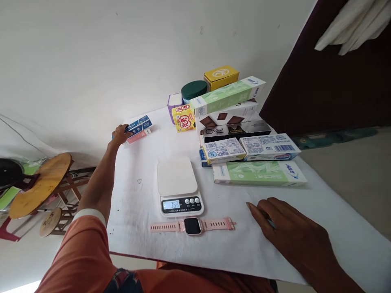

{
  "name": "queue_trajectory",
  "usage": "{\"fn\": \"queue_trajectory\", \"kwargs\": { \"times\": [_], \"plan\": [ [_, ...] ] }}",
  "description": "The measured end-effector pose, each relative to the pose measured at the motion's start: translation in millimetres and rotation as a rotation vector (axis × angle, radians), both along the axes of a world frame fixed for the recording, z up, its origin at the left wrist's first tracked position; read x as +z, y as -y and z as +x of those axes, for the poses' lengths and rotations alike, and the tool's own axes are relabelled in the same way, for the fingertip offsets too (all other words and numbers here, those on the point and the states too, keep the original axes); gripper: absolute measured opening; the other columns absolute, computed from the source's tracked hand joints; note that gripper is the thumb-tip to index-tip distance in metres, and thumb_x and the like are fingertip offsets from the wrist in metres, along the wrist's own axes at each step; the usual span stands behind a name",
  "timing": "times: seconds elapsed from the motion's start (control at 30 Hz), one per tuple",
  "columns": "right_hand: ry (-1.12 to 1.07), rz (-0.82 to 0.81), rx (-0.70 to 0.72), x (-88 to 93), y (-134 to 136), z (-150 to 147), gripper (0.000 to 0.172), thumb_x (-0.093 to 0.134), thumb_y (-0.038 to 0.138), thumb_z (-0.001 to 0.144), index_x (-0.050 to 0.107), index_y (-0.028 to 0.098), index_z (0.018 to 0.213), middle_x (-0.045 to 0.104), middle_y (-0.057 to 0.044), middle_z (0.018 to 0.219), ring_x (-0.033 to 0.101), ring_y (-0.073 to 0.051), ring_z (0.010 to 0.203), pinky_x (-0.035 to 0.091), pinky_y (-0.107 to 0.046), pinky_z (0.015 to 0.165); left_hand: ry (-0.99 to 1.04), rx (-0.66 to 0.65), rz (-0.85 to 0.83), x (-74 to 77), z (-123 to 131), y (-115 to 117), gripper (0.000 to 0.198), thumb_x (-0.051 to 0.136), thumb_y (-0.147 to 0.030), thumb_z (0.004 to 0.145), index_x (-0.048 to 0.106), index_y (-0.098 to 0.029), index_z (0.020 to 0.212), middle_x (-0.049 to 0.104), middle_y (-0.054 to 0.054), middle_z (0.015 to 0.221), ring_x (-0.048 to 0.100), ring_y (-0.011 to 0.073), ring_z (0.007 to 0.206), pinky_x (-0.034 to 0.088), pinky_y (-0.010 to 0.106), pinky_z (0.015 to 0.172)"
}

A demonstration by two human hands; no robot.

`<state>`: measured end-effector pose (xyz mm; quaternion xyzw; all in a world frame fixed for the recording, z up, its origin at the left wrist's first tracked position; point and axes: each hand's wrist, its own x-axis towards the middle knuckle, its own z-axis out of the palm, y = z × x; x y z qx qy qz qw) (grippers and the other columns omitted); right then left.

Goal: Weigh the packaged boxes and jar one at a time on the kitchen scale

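Note:
My left hand (121, 133) reaches to the table's far left, its fingers closed over the near end of a blue toothpaste box (139, 123). That box lies on or against a pink box (139, 136). My right hand (295, 232) rests on the white cloth at the right, with the thumb stretched out and the other fingers loosely bent; their tips are hidden. Between the hands stands a white kitchen scale (177, 177) with a bare plate, its display lit and reading about 363. A pink-strapped smartwatch (192, 226) lies flat in front of it.
Behind the right hand, several cartons are piled: green-white boxes (259, 173), a black box (238, 129) and a white biscuit box (229, 116). Farther back are a small yellow box (183, 119), a green-lidded tub (194, 89) and a yellow carton (221, 77). A wall borders the far edge.

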<state>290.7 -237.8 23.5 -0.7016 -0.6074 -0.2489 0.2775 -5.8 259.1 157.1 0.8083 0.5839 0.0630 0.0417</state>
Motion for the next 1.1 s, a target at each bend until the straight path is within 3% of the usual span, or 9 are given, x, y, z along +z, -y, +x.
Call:
{"fn": "queue_trajectory", "kwargs": {
  "times": [0.17,0.3,0.43,0.53,0.63,0.73,0.9,1.1],
  "plan": [
    [-0.055,0.006,0.011,0.9,0,0,0.034,0.059,0.026,0.107,0.057,0.021,0.073,0.061,0.001,0.067,0.056,-0.013,0.061,0.034,-0.03,0.058,-0.009,0.0,-0.004,6.2,2,5,0.062,0.072,-0.039,0.086,0.056,-0.023,0.145,0.055,0.02,0.153,0.044,0.0441,0.148,0.033,0.06,0.121],
    [-0.082,0.012,0.018,2.8,0,-2,0.033,0.059,0.025,0.107,0.059,0.02,0.074,0.063,0.0,0.068,0.057,-0.013,0.062,0.034,-0.029,0.058,0.116,-0.084,0.158,15.4,23,33,0.068,0.078,-0.038,0.086,0.053,-0.022,0.147,0.05,0.022,0.159,0.043,0.0449,0.15,0.036,0.062,0.121],
    [-0.124,-0.014,0.012,3.3,1,-3,0.037,0.057,0.024,0.108,0.059,0.021,0.072,0.06,0.0,0.065,0.055,-0.013,0.061,0.033,-0.03,0.058,0.287,-0.45,0.301,25.0,66,92,0.04,0.073,-0.035,0.095,0.061,-0.023,0.13,0.066,0.014,0.134,0.062,0.0309,0.129,0.047,0.049,0.115],
    [-0.141,-0.024,0.016,2.9,1,-3,0.034,0.056,0.024,0.108,0.061,0.021,0.075,0.063,-0.001,0.069,0.057,-0.014,0.065,0.035,-0.031,0.06,0.317,-0.752,0.251,24.7,107,152,0.03,0.071,-0.041,0.099,0.063,-0.023,0.122,0.07,0.01,0.123,0.068,0.0251,0.111,0.055,0.044,0.102],
    [-0.108,-0.006,0.022,2.0,1,-3,0.034,0.055,0.024,0.109,0.061,0.02,0.076,0.064,-0.002,0.07,0.059,-0.015,0.067,0.036,-0.031,0.061,0.209,-0.967,0.176,15.3,144,205,0.041,0.073,-0.047,0.099,0.063,-0.021,0.128,0.069,0.013,0.128,0.067,0.0286,0.117,0.054,0.046,0.102],
    [-0.099,0.014,0.015,1.5,0,-3,0.034,0.054,0.024,0.109,0.06,0.02,0.076,0.063,-0.002,0.07,0.058,-0.015,0.067,0.035,-0.031,0.061,0.045,-1.02,0.103,2.3,175,238,0.055,0.072,-0.054,0.098,0.06,-0.017,0.137,0.066,0.018,0.132,0.065,0.0339,0.12,0.053,0.052,0.103],
    [-0.137,0.007,-0.001,1.7,0,-3,0.035,0.053,0.024,0.109,0.061,0.021,0.075,0.063,-0.002,0.071,0.058,-0.015,0.068,0.035,-0.03,0.063,-0.043,-0.981,0.056,-11.5,203,246,0.059,0.076,-0.052,0.095,0.058,-0.017,0.139,0.065,0.019,0.132,0.064,0.0372,0.123,0.052,0.055,0.104],
    [-0.135,-0.025,-0.047,1.8,0,-4,0.036,0.052,0.025,0.11,0.062,0.02,0.076,0.063,-0.002,0.072,0.056,-0.014,0.068,0.036,-0.03,0.063,0.006,-0.991,0.074,-12.5,205,244,0.07,0.08,-0.048,0.091,0.051,-0.02,0.148,0.062,0.019,0.138,0.06,0.0383,0.129,0.05,0.056,0.105]
  ]
}}
